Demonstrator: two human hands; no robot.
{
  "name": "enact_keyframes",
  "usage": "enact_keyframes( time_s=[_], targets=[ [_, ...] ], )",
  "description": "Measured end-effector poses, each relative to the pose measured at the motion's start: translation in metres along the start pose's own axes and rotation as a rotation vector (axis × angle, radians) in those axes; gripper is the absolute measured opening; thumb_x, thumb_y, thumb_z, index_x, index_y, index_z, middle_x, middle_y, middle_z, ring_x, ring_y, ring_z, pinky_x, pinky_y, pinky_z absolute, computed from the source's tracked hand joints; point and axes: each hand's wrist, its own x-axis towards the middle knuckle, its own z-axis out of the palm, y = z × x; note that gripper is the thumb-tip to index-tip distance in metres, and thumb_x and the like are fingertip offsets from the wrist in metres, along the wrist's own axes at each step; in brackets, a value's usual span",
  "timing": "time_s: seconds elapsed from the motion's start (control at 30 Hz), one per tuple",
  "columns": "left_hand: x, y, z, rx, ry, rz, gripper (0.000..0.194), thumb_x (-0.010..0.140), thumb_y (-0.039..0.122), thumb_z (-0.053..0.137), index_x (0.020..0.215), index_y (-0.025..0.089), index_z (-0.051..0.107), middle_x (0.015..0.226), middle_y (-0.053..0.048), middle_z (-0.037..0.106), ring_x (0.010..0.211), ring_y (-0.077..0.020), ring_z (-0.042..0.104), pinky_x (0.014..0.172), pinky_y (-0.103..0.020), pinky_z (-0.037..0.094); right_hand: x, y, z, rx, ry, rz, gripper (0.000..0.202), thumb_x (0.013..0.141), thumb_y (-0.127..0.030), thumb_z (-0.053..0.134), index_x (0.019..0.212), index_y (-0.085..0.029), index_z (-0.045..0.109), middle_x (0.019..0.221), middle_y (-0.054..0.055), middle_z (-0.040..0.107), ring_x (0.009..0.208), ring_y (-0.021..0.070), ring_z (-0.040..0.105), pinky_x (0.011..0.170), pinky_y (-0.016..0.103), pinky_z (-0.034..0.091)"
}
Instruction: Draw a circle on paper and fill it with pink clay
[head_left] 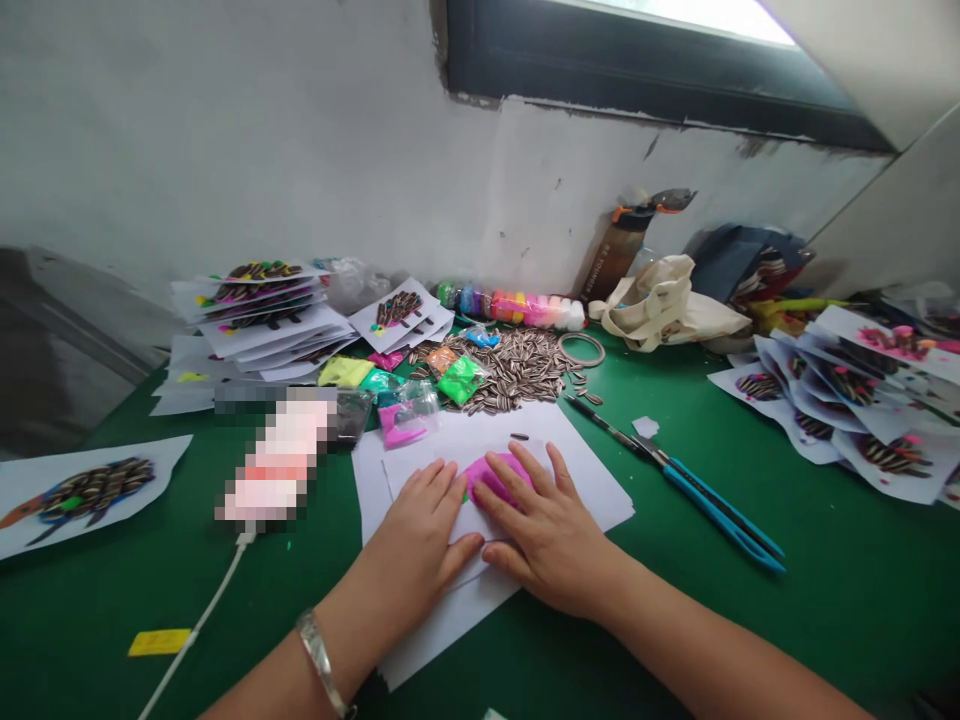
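A flat pink patch of clay (499, 477) lies on the white paper (420, 640) stacked in front of me, with a bit of green at its left edge. My right hand (544, 530) rests on the pink patch with its fingers spread. On the left side of the patch, my left hand (420, 530) lies flat on the paper, fingers stretched out. A single sunflower seed (520, 436) sits just above the patch. Beyond the paper are a pile of striped seeds (517, 365) and small bags of coloured clay, among them a green one (460, 379) and a pink one (403, 425).
Blue tweezers (724, 515) and a pen (604, 425) lie at right. Stacks of seed pictures stand at left (277, 335) and right (862, 395). A blurred object (277, 460) with a white cable (206, 615) is at left. Behind are a bottle (619, 250) and cloth bag (664, 305).
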Motion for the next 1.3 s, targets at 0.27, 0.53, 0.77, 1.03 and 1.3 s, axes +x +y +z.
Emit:
enact_keyframes(
  time_s=[0.27,0.53,0.77,1.03,1.3],
  targets=[
    [0.001,-0.001,0.0,-0.036,0.018,0.005,0.056,0.088,0.04,0.057,0.135,0.011,0.048,0.141,-0.019,0.049,0.132,-0.0337,0.042,0.106,-0.054,0.039,0.001,0.003,0.003,0.016,-0.016,0.045,0.057,0.095,-0.054,0.037,0.147,-0.03,0.032,0.156,0.007,0.024,0.143,0.0352,0.015,0.111,0.064,0.003],
    [-0.001,-0.004,0.002,-0.087,0.04,-0.017,0.055,0.09,0.04,0.055,0.138,0.014,0.045,0.143,-0.016,0.048,0.134,-0.0314,0.041,0.108,-0.051,0.039,0.008,0.0,-0.006,0.029,-0.061,0.049,0.055,0.095,-0.056,0.035,0.145,-0.032,0.036,0.154,0.006,0.031,0.142,0.0363,0.017,0.11,0.066,0.0],
    [-0.002,-0.006,0.005,-0.093,0.075,-0.014,0.055,0.091,0.035,0.052,0.14,0.014,0.04,0.143,-0.017,0.048,0.133,-0.031,0.043,0.107,-0.051,0.041,0.025,-0.001,-0.008,0.014,-0.051,0.036,0.061,0.094,-0.06,0.032,0.143,-0.024,0.04,0.153,0.01,0.033,0.142,0.0365,0.018,0.111,0.065,-0.002],
    [-0.002,-0.006,0.006,-0.096,0.08,-0.031,0.057,0.091,0.037,0.052,0.141,0.013,0.038,0.143,-0.017,0.047,0.134,-0.0314,0.041,0.106,-0.051,0.043,0.021,-0.001,0.003,-0.019,0.002,0.005,0.064,0.093,-0.06,0.037,0.144,-0.022,0.039,0.154,0.008,0.031,0.142,0.0358,0.016,0.112,0.064,-0.003],
    [-0.001,-0.005,0.006,-0.08,0.053,-0.035,0.059,0.09,0.042,0.054,0.139,0.011,0.041,0.142,-0.019,0.048,0.132,-0.0322,0.043,0.107,-0.051,0.041,0.021,0.001,0.003,0.015,-0.016,0.058,0.064,0.093,-0.063,0.033,0.142,-0.023,0.041,0.155,0.009,0.028,0.143,0.0361,0.014,0.111,0.064,-0.001]
  ],
)
